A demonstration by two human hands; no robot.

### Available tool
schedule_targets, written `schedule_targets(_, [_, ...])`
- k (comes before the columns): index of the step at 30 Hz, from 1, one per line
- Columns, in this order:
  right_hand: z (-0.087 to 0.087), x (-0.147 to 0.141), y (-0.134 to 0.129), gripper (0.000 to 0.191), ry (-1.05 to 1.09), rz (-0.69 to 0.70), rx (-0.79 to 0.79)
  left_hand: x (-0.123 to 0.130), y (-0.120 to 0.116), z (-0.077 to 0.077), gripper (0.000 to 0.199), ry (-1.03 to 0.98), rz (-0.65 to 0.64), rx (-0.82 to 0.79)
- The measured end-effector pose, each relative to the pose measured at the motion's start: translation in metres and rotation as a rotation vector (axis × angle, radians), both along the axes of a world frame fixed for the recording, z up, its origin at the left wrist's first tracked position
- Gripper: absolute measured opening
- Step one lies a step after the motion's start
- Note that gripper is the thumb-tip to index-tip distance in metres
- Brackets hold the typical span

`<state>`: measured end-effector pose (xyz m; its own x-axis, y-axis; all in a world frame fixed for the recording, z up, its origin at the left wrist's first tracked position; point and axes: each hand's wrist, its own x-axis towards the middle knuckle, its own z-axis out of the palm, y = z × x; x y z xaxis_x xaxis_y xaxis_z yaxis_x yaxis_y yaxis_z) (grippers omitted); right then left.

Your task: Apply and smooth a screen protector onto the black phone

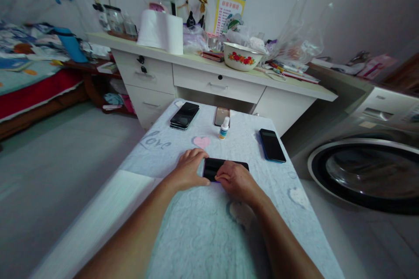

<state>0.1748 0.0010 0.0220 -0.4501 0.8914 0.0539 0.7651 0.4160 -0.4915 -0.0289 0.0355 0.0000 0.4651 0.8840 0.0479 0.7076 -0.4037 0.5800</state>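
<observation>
Head view, and there's the black phone [212, 167], flat on the worktop [196, 231], nearer than the white bottle [224, 129]! The left hand [191, 168] has its grip spread to the phone's width, thumb near, fingers far, clasping the left end. The right hand [237, 179] bunches over the screen, fingers curled; whether they pinch anything, can't tell. Best played, I'd judge, with a firm left brace and light, even right-hand pressure.
</observation>
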Motion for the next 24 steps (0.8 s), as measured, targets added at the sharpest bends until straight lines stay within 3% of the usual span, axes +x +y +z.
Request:
schedule_targets(6, [0.0066,-0.0007,-0.0045,0.013,-0.022,0.065,-0.026,0.0005,-0.0005,0.0016,0.065,-0.003,0.003,-0.007])
schedule_targets(12, [0.0026,0.0015,-0.0035,0.012,0.004,0.120,-0.001,0.0003,0.0008,-0.0004,0.066,-0.010,-0.004,-0.004])
schedule_targets(24, [0.0007,-0.0028,-0.0003,0.013,-0.094,-0.026,0.022,0.0020,-0.0013,0.0033,0.064,0.006,0.005,-0.011])
